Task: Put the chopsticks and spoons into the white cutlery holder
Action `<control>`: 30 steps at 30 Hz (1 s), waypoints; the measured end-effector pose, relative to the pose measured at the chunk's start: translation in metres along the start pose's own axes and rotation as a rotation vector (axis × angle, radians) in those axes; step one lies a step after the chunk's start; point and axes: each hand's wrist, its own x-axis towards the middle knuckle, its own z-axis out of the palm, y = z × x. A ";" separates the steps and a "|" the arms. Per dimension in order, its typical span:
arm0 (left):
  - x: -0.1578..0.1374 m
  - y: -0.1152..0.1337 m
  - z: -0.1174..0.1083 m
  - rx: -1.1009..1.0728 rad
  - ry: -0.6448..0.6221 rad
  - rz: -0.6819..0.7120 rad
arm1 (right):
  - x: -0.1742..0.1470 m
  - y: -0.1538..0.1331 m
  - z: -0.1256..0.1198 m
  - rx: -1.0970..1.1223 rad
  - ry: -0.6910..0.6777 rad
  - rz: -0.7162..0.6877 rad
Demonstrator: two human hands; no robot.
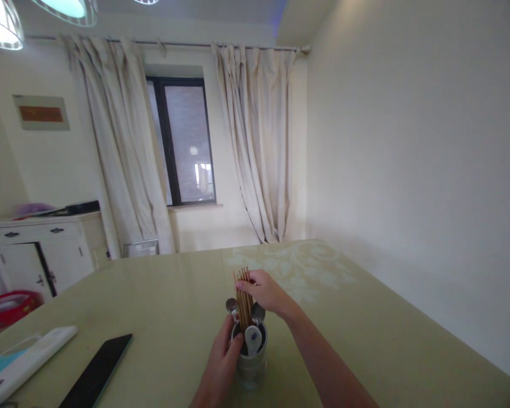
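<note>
Cream curtains (119, 147) frame a dark-edged window (189, 141) and pendant lamps (0, 25) glow at upper left as a person stretches both bare hands over a pale green table (165, 300), its far end marked with a lighter leaf pattern (300, 263). At the near middle of the table stands an upright container (251, 375) packed with utensils. The left hand (220, 358) wraps the container's left side, its fingers (237, 341) curled against it with the thumb at the rim. The right hand (263, 289) reaches in from the other side — its fingers closed around the upper part of a bundle of wooden chopsticks (243, 310), whose lower ends are hidden inside the container. Around the bundle, two metal spoons (258, 313) show their bowls, one on either side, and a white spoon (253, 341) with a small blue mark leans at the front rim. Well apart to the left, a flat black device (97, 371) lies at a slant on the table, beside a long white object (32, 364) and something light blue (2, 362) near the edge of view. Beyond the table, a red basket (15, 309) sits before a white cabinet (62, 255) — and a plain wall (408, 141) fills the right side.
</note>
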 end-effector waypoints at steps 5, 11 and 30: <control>-0.002 0.003 0.000 0.020 -0.010 0.014 | -0.006 -0.008 0.004 0.056 -0.040 0.024; -0.006 0.003 -0.002 0.004 -0.015 0.031 | -0.010 -0.022 0.001 0.139 -0.064 0.011; -0.013 0.012 -0.003 -0.018 0.070 0.015 | -0.018 -0.043 0.016 -0.067 -0.003 0.025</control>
